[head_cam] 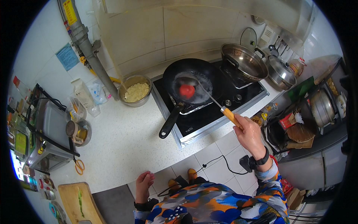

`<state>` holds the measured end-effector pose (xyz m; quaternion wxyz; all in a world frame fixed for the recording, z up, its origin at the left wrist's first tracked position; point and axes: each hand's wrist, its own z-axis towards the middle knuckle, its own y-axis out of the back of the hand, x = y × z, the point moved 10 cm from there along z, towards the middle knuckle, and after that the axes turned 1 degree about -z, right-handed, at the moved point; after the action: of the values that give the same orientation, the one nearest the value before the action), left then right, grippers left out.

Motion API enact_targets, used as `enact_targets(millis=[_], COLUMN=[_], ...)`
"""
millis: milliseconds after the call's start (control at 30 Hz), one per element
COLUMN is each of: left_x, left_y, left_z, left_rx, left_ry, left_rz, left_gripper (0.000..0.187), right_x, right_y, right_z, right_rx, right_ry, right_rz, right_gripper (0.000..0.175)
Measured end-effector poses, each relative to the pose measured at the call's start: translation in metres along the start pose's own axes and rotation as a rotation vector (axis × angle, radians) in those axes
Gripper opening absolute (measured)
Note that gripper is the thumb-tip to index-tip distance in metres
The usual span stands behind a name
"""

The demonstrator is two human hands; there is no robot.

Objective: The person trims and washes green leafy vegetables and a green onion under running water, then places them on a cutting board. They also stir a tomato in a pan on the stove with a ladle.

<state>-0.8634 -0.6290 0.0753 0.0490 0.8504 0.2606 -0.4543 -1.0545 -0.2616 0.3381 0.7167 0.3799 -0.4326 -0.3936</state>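
Note:
My right hand [247,133] grips the wooden handle of a metal ladle or turner [215,100]. The tool's head is in a black wok [201,67] on the gas hob, behind a red tomato [186,91]. The tomato sits in clear liquid with small bubbles in the wok. The wok's black handle [171,121] points toward the counter's front. My left hand [144,184] hangs at the counter's front edge, away from the wok, with fingers curled and nothing seen in them.
A steel bowl [135,101] of pale yellow chopped pieces stands left of the hob [195,131]. A two-handled steel pan [246,63] occupies the right burner, beside a lidded pot [281,73]. Orange-handled scissors [79,167] and a wooden cutting board [73,197] with green stalks lie left.

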Motion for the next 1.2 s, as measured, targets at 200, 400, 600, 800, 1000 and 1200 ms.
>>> enact_targets(millis=[200, 400, 600, 800, 1000, 1200], left_x=[0.001, 0.001, 0.001, 0.002, 0.005, 0.002], left_y=[-0.002, -0.002, -0.004, -0.003, -0.002, -0.006], left_z=[0.003, 0.005, 0.006, 0.008, 0.008, 0.009], left_rx=[0.015, 0.011, 0.022, 0.018, 0.019, 0.035], left_ry=[0.002, 0.008, 0.006, 0.003, 0.015, -0.016], left_rz=[-0.001, 0.0, 0.004, 0.044, 0.037, 0.036], left_gripper=[0.022, 0.022, 0.022, 0.024, 0.024, 0.023], right_x=[0.007, 0.014, 0.044, 0.039, 0.019, -0.004], right_y=[-0.006, -0.003, -0.002, -0.013, -0.005, 0.003], right_z=[-0.011, -0.006, 0.011, 0.019, 0.008, 0.0], right_rx=[0.127, 0.101, -0.116, -0.155, -0.146, -0.11], right_ry=[0.032, 0.077, 0.299, 0.364, 0.373, 0.297], right_rz=[-0.025, -0.077, -0.282, -0.519, -0.509, -0.457], right_gripper=[0.038, 0.039, 0.047, 0.043, 0.043, 0.045])
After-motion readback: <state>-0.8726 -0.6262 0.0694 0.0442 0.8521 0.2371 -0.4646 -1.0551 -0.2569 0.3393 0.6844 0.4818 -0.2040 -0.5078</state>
